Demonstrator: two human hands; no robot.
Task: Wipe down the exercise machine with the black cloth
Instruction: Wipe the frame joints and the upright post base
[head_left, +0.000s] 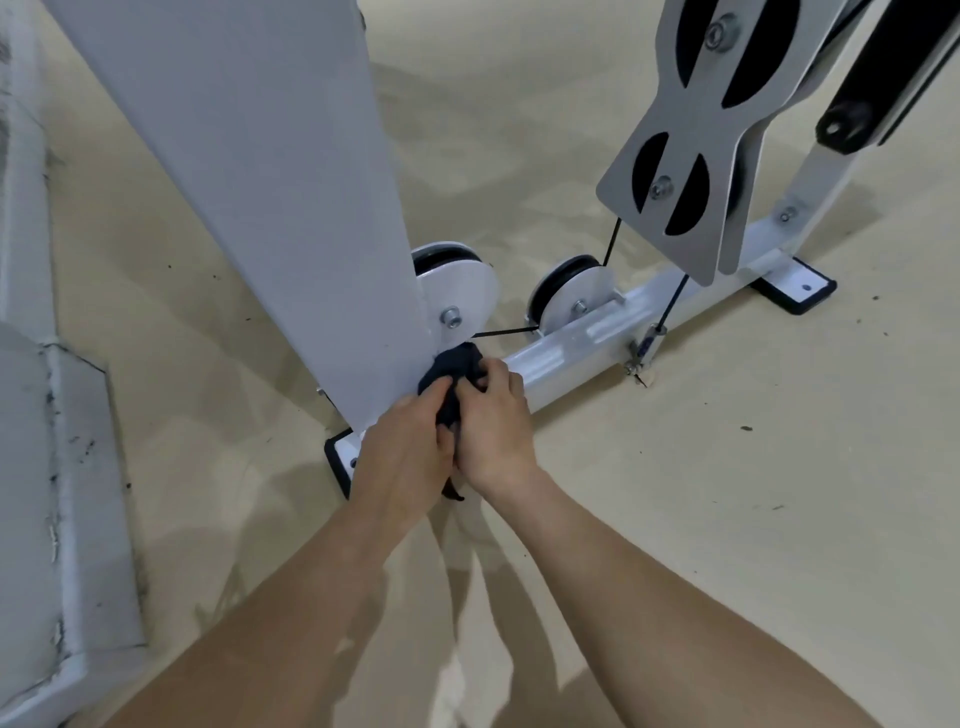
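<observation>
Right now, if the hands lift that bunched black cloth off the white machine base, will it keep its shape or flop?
Probably floppy: the bunched black cloth crumples between the left hand and right hand, a loose tail dangling below. Likely light: the folds look thin.

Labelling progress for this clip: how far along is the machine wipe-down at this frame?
Done: nothing provable; the white upright shows no wipe marks either way.
In hand: the left hand and right hand both grip the bunched black cloth at the upright's foot, where it meets the base rail.
Left, probably: the rail, the rail pulley and the hanging pulley plate. The cloth is on none of them.
</observation>
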